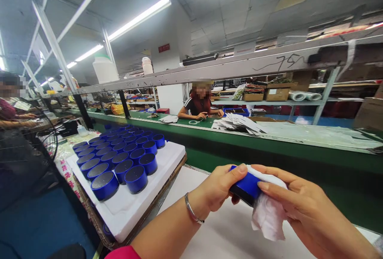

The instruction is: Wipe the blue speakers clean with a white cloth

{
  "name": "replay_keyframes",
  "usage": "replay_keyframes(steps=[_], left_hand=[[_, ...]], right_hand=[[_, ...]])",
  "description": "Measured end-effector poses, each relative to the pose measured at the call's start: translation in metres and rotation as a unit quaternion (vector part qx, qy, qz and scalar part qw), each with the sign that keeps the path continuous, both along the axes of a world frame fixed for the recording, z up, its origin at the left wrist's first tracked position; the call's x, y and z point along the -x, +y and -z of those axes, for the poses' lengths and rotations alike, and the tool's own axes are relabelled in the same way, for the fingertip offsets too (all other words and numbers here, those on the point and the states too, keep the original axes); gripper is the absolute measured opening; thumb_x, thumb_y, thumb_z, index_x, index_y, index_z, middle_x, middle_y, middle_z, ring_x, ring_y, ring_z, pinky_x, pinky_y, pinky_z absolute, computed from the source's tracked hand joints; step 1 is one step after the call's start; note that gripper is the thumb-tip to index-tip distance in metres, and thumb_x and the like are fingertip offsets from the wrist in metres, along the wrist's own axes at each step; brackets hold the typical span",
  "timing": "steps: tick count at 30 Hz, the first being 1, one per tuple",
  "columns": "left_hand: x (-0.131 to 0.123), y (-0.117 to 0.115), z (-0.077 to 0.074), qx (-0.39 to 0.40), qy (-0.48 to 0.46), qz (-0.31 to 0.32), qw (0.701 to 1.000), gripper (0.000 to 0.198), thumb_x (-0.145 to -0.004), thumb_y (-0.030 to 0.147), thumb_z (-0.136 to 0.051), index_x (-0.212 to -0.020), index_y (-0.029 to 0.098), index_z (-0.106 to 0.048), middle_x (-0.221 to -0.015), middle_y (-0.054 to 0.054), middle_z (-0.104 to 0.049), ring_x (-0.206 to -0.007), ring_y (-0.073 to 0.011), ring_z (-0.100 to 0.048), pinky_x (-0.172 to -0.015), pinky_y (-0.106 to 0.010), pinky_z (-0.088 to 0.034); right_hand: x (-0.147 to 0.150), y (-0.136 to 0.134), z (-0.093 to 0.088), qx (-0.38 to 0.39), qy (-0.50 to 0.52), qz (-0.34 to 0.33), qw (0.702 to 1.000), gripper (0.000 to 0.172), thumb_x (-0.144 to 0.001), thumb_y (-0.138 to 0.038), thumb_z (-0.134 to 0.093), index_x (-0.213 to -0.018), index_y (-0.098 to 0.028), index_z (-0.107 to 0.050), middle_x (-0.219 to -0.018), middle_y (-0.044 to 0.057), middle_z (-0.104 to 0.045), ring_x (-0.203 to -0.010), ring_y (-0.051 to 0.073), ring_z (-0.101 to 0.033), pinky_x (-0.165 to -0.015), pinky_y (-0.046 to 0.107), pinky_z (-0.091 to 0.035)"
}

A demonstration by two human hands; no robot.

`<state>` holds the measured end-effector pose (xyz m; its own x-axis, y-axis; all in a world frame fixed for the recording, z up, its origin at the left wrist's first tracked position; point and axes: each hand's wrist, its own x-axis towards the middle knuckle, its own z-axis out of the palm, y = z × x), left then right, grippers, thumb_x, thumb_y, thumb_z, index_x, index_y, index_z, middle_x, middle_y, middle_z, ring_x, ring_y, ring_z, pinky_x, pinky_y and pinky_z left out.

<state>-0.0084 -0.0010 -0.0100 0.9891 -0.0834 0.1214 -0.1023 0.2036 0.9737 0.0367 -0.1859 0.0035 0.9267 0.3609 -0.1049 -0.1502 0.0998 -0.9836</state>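
My left hand [220, 189], with a silver bangle at its wrist, grips a blue round speaker [249, 186] by one end, thumb on top. The speaker is tilted, its dark face turned down. Against its other side my right hand [295, 195] presses a crumpled white cloth [269, 215], fingers closed around it. Part of the speaker is hidden behind the cloth and fingers. To the left, several rows of like blue speakers [104, 185] with dark mesh tops stand upright on a white foam tray [170, 155].
A white work surface [215, 235] lies under my hands. Beyond it runs a green conveyor [203, 147], with a stack of white papers [236, 123] across it. A co-worker [196, 105] sits on the far side; another person [14, 111] is at the left. A metal shelf beam [209, 67] crosses overhead.
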Motion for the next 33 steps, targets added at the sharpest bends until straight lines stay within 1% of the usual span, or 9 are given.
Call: replay_keyframes(steps=[3, 6, 10, 13, 16, 22, 26, 31, 33], left_hand=[[0.000, 0.001, -0.001, -0.002, 0.000, -0.001, 1.000, 0.091, -0.064, 0.103, -0.084, -0.087, 0.019, -0.059, -0.073, 0.002, -0.053, -0.062, -0.0107, -0.048, -0.048, -0.024, -0.035], [0.001, 0.001, -0.002, -0.013, -0.005, -0.003, 1.000, 0.090, -0.064, 0.103, -0.084, -0.083, 0.019, -0.058, -0.073, 0.002, -0.051, -0.062, -0.0105, -0.046, -0.048, -0.025, -0.034], [0.002, 0.001, -0.004, -0.016, -0.006, -0.005, 1.000, 0.091, -0.062, 0.105, -0.083, -0.082, 0.020, -0.057, -0.073, 0.002, -0.050, -0.062, -0.0108, -0.046, -0.048, -0.025, -0.034], [0.002, 0.001, -0.006, -0.018, -0.005, -0.007, 1.000, 0.092, -0.061, 0.106, -0.083, -0.082, 0.020, -0.057, -0.074, 0.002, -0.050, -0.063, -0.0107, -0.046, -0.048, -0.025, -0.034], [0.003, 0.001, -0.006, -0.021, -0.004, -0.008, 1.000, 0.093, -0.061, 0.106, -0.082, -0.084, 0.019, -0.059, -0.075, 0.001, -0.050, -0.063, -0.0109, -0.046, -0.048, -0.026, -0.034], [0.002, 0.000, -0.003, -0.019, -0.002, -0.008, 1.000, 0.091, -0.064, 0.104, -0.084, -0.085, 0.019, -0.060, -0.075, 0.001, -0.052, -0.064, -0.0115, -0.047, -0.049, -0.025, -0.035], [0.001, 0.002, -0.002, -0.003, 0.007, -0.005, 1.000, 0.091, -0.063, 0.103, -0.084, -0.087, 0.019, -0.059, -0.075, 0.002, -0.052, -0.063, -0.0110, -0.047, -0.049, -0.024, -0.035], [0.001, 0.002, -0.002, -0.006, 0.003, -0.004, 1.000, 0.092, -0.063, 0.103, -0.084, -0.088, 0.018, -0.061, -0.074, 0.002, -0.052, -0.063, -0.0114, -0.048, -0.048, -0.025, -0.035], [0.001, 0.001, -0.002, -0.012, 0.001, -0.004, 1.000, 0.092, -0.063, 0.104, -0.084, -0.087, 0.018, -0.061, -0.074, 0.002, -0.052, -0.063, -0.0114, -0.048, -0.048, -0.025, -0.035]], right_hand=[[-0.001, 0.003, 0.004, -0.001, -0.022, -0.004, 1.000, 0.102, -0.045, -0.070, -0.106, -0.128, -0.015, -0.083, -0.100, 0.019, -0.084, -0.076, 0.035, -0.076, -0.054, 0.037, -0.056], [-0.005, 0.005, 0.011, 0.001, -0.037, -0.018, 0.999, 0.099, -0.057, -0.075, -0.102, -0.134, -0.016, -0.082, -0.104, 0.019, -0.084, -0.076, 0.035, -0.078, -0.052, 0.037, -0.057], [-0.008, 0.007, 0.015, -0.011, -0.037, -0.003, 0.999, 0.096, -0.050, -0.074, -0.105, -0.123, -0.016, -0.083, -0.108, 0.021, -0.085, -0.082, 0.037, -0.081, -0.056, 0.037, -0.061], [-0.009, 0.006, 0.017, -0.010, -0.027, -0.022, 0.999, 0.095, -0.055, -0.076, -0.105, -0.126, -0.018, -0.081, -0.112, 0.021, -0.085, -0.080, 0.037, -0.081, -0.052, 0.036, -0.059], [-0.008, 0.006, 0.016, -0.015, -0.031, -0.032, 0.999, 0.091, -0.057, -0.076, -0.104, -0.124, -0.019, -0.080, -0.114, 0.022, -0.085, -0.082, 0.039, -0.082, -0.055, 0.039, -0.062], [0.001, 0.016, 0.001, -0.019, -0.013, -0.038, 0.999, 0.094, -0.047, -0.077, -0.105, -0.116, -0.018, -0.081, -0.101, 0.021, -0.084, -0.080, 0.042, -0.081, -0.060, 0.045, -0.066], [0.001, 0.013, 0.000, -0.029, 0.001, -0.025, 0.999, 0.098, -0.040, -0.072, -0.108, -0.117, -0.017, -0.082, -0.103, 0.021, -0.084, -0.079, 0.038, -0.080, -0.060, 0.041, -0.065], [-0.004, 0.006, 0.010, -0.028, -0.013, -0.068, 0.997, 0.094, -0.059, -0.074, -0.104, -0.130, -0.018, -0.081, -0.107, 0.021, -0.084, -0.086, 0.042, -0.082, -0.057, 0.041, -0.063], [-0.004, 0.008, 0.010, -0.030, -0.011, -0.076, 0.997, 0.091, -0.060, -0.074, -0.104, -0.129, -0.018, -0.081, -0.107, 0.021, -0.084, -0.085, 0.042, -0.082, -0.058, 0.042, -0.063]])
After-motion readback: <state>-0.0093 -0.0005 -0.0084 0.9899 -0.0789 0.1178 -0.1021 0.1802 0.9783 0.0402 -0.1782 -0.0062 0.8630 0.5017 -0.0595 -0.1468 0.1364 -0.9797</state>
